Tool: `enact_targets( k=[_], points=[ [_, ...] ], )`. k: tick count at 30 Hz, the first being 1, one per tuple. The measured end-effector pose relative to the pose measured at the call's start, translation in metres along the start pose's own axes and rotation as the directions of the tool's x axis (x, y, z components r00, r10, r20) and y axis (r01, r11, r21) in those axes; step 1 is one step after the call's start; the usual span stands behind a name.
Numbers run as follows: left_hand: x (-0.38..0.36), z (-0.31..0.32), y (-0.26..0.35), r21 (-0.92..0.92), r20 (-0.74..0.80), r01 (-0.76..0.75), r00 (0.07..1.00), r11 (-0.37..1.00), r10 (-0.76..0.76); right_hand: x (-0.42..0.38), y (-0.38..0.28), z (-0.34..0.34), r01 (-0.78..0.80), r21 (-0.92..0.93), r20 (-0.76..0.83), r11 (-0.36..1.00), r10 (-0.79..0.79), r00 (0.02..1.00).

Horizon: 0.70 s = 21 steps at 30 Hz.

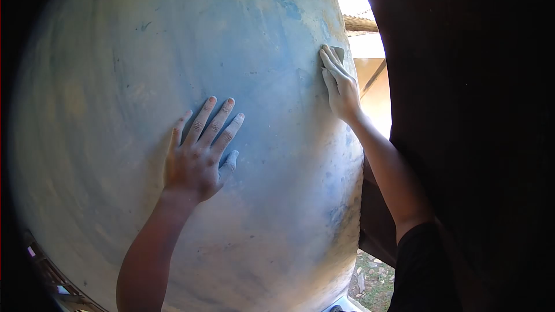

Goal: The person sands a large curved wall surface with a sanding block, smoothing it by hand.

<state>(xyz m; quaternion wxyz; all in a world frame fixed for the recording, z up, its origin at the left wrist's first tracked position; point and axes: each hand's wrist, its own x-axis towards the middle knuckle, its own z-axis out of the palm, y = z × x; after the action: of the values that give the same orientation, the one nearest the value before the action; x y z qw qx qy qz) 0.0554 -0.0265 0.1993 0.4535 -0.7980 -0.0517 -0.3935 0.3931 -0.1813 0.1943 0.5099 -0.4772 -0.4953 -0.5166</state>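
Note:
A large curved panel (272, 156), mottled blue, grey and yellowish with a dusty look, fills most of the view. My left hand (202, 150) lies flat on its middle, fingers spread and fingertips pale with dust. Higher up, at the panel's right edge, my right hand (340, 84) is pressed against the surface with its fingers together. Under those fingers is a small grey piece of sandpaper (340, 53), mostly covered, with one corner showing. White dust coats the right hand.
Beyond the right edge are a corrugated roof (359, 23), a pale wall (370, 75) and ground with grass and stones (373, 283). A dark beam (376, 225) stands behind the right forearm. Slatted framework (55, 280) shows at lower left.

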Motion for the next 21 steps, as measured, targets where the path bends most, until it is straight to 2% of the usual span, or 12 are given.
enact_targets(
  k=[1,5,7,9,10,12,13,14,15,17,18,21],
  points=[
    [0.0,0.0,0.0,0.001,-0.002,0.0,1.0,1.0,0.0,0.004,-0.005,0.004,-0.052,0.015,-0.014,0.999,0.052,0.999],
    [0.001,-0.002,0.0,-0.022,0.001,0.007,1.0,1.0,-0.007,-0.055,-0.056,0.024,0.235,0.161,0.329,0.959,-0.277,0.903],
    [0.001,-0.002,0.001,-0.038,0.009,0.011,1.0,0.999,-0.011,-0.073,-0.063,0.016,0.398,0.188,0.382,0.898,-0.44,0.813],
    [0.0,-0.001,0.0,-0.048,-0.026,0.002,1.0,0.999,-0.004,-0.075,-0.025,0.023,0.464,0.171,0.384,0.869,-0.492,0.781],
    [-0.001,-0.001,-0.001,-0.045,-0.029,0.007,1.0,0.999,-0.008,-0.068,-0.014,0.02,0.365,0.103,0.383,0.925,-0.375,0.844],
    [-0.001,0.001,0.0,-0.056,-0.033,0.004,0.999,0.998,-0.006,-0.059,-0.003,0.016,0.301,0.027,0.243,0.953,-0.298,0.923],
    [-0.002,0.002,0.0,-0.059,-0.028,0.008,1.0,0.998,-0.01,-0.043,-0.005,0.018,0.156,0.069,0.128,0.985,-0.164,0.978],
    [-0.002,0.004,-0.002,-0.051,-0.044,-0.002,0.999,0.999,0.0,-0.031,-0.006,0.012,0.085,0.061,0.037,0.995,-0.087,0.995],
    [-0.002,0.005,-0.002,-0.043,-0.063,-0.013,0.998,0.999,0.01,-0.028,-0.014,0.012,0.083,0.061,0.042,0.995,-0.086,0.995],
    [-0.003,0.007,0.001,-0.071,-0.056,-0.008,0.998,0.997,0.004,-0.022,-0.029,0.02,-0.106,0.047,-0.068,0.993,0.109,0.992],
    [-0.003,0.006,0.0,-0.096,-0.054,-0.007,0.999,0.995,0.002,-0.03,-0.046,0.034,-0.071,0.067,-0.099,0.995,0.078,0.992],
    [-0.003,0.001,-0.006,-0.148,-0.04,-0.046,0.998,0.988,0.04,-0.063,-0.083,0.045,0.117,0.126,0.136,0.985,-0.134,0.982]
  ],
)
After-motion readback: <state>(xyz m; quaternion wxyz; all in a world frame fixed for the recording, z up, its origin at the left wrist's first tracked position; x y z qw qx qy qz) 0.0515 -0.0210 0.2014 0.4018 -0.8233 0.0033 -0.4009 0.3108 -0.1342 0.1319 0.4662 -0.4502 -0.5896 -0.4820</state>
